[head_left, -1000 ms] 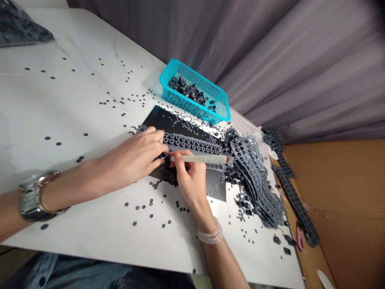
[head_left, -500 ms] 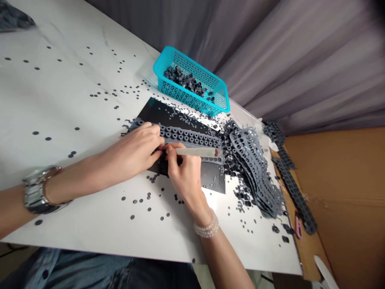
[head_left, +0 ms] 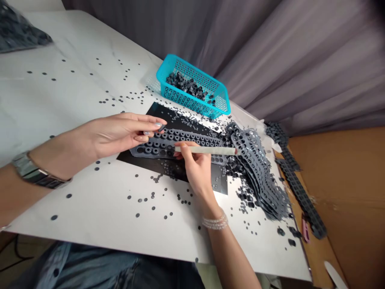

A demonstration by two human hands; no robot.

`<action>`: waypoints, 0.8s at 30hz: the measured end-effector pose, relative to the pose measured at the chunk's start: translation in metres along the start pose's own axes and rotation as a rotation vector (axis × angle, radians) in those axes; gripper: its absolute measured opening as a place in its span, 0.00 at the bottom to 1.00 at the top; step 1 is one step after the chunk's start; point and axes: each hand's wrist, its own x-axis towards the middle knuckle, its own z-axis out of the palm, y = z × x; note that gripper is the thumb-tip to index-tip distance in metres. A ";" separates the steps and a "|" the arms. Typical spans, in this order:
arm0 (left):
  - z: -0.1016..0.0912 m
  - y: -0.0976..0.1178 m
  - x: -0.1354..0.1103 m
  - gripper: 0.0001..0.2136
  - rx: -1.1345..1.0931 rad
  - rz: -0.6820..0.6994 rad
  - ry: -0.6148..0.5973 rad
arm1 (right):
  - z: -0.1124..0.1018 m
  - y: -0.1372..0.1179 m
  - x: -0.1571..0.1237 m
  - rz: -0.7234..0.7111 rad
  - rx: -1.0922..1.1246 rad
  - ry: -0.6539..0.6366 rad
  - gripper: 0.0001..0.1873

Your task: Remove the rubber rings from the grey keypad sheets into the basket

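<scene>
A grey rubber strip (head_left: 192, 138) with rows of round, ring-shaped pieces lies across a black mat (head_left: 168, 164) on the white table. Above the strip's left part, my left hand (head_left: 126, 130) pinches a small dark rubber piece (head_left: 161, 127) between thumb and fingertips. My right hand (head_left: 195, 164) grips a slim white stick (head_left: 210, 150) with a reddish end, held nearly level over the strip. Its left tip is close to the lower row, where some holes show dark. Whether the tip touches the rubber I cannot tell.
Behind the mat stands a turquoise basket (head_left: 192, 94) holding many dark pieces. Punched strips (head_left: 255, 172) are piled at the right beside loose pieces. Small dark discs are scattered over the table (head_left: 99, 224). A pink cutter (head_left: 305, 228) lies on cardboard at the right edge.
My left hand has lifted off the strip and now holds a small rubber piece. My right hand with the stick has moved slightly right. The view has shifted a little.
</scene>
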 end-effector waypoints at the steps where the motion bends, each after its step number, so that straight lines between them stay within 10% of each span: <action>1: 0.003 0.000 0.001 0.13 -0.073 -0.039 -0.013 | -0.002 -0.002 0.002 -0.001 0.012 0.008 0.14; 9: 0.017 0.000 0.003 0.01 -0.659 -0.307 -0.012 | -0.001 -0.018 0.022 -0.048 0.085 0.101 0.12; 20: 0.017 0.006 -0.002 0.09 -0.814 -0.275 0.079 | 0.005 0.003 0.013 -0.006 -0.041 0.062 0.14; 24: 0.017 0.008 0.000 0.03 -0.441 -0.112 0.171 | 0.008 0.003 0.010 -0.055 -0.202 -0.017 0.15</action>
